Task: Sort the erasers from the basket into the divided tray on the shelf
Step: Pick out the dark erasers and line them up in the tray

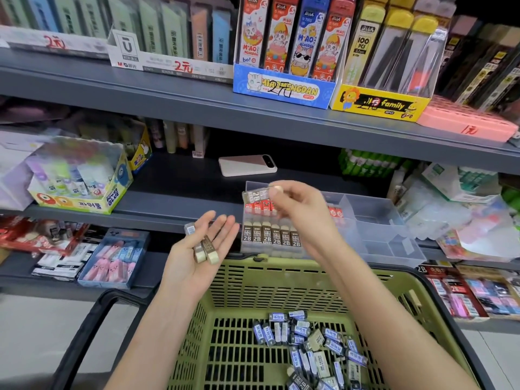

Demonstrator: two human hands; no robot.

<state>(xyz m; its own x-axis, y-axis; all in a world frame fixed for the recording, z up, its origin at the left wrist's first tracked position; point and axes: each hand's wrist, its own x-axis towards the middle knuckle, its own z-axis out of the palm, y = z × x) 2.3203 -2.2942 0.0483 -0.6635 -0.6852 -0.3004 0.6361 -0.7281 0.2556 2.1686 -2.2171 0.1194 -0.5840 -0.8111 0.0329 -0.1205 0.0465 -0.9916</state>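
Right hand [298,209]: thumb and fingertips pinched on one brown 2B eraser [256,195], long axis seemingly level and pointing left, though blurred. Just beneath: divided tray [377,220], brown 2B row [271,237] upright along its near left side, red row [259,206] behind. Left hand [202,249]: flat, palm up, left of tray, spare erasers [206,250] resting on it. Basket [281,267] below, well stocked.

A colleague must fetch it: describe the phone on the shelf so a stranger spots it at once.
Find the dark grey middle shelf, the one that carries the clear divided tray. Just behind the tray's left end lies the phone, flat, back up. It is a plain, pale slab with a dark camera strip, unlike the colourful glue box to its left.
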